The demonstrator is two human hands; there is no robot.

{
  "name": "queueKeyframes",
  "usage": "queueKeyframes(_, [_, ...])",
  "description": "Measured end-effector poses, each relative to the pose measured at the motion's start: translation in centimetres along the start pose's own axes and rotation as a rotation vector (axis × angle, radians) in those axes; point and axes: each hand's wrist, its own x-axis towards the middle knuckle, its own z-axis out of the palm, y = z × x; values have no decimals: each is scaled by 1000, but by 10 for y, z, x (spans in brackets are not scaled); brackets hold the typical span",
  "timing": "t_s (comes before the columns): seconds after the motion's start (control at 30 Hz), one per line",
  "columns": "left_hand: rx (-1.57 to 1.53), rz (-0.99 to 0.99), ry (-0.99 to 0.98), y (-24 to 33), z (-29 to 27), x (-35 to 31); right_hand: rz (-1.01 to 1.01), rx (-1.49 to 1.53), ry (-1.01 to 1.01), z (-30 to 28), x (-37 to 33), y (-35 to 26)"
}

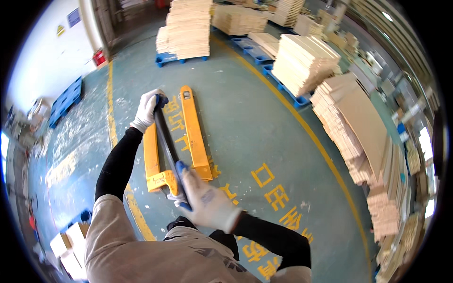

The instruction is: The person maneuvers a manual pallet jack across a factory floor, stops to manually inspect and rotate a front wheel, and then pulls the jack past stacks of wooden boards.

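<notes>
A yellow pallet jack (194, 134) stands on the floor ahead of me, its two forks pointing away with nothing on them. Its long black handle (167, 139) slants across the view, over the left fork. My left hand (147, 112), in a white glove with blue fingertips, is closed round the handle's far end. Lower down, nearer my body, my right hand (205, 198) in a matching glove wraps round the handle close to the yellow base. Black sleeves cover both forearms.
Stacked wooden boards (186, 28) rest on a blue pallet ahead. More board stacks (302, 63) line the right side beyond a curved yellow line (325, 155). A blue pallet (66, 101) leans by the left wall, near a red fire extinguisher (99, 57). Boxes (71, 243) stand at lower left.
</notes>
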Motion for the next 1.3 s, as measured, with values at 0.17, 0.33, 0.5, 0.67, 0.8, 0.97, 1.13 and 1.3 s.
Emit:
queueKeyframes(0.17, [269,-60,-112,-12,-7,-12,-265,331,-21,6,-5,36])
queueKeyframes(0.33, [92,-272,-70,11,51,25,-311,467,-77,-29,-3,85])
queueKeyframes(0.5, [242,-186,44,11,49,43,-386,471,-28,-45,24,98])
queueKeyframes(0.67, [361,-277,-75,15,19,33,-400,512,-40,-37,42,95])
queueKeyframes(0.8, [422,-212,60,32,32,8,-418,665,16,-47,45,101])
queueKeyframes(0.97, [298,-533,84,101,57,-28,-148,1066,157,-33,25,80])
queueKeyframes(1.13, [378,-419,-473,174,99,15,-64,1248,441,67,-16,-17])
queueKeyframes(1.3, [338,-257,-1123,262,79,-39,-540,503,235,159,-23,-88])
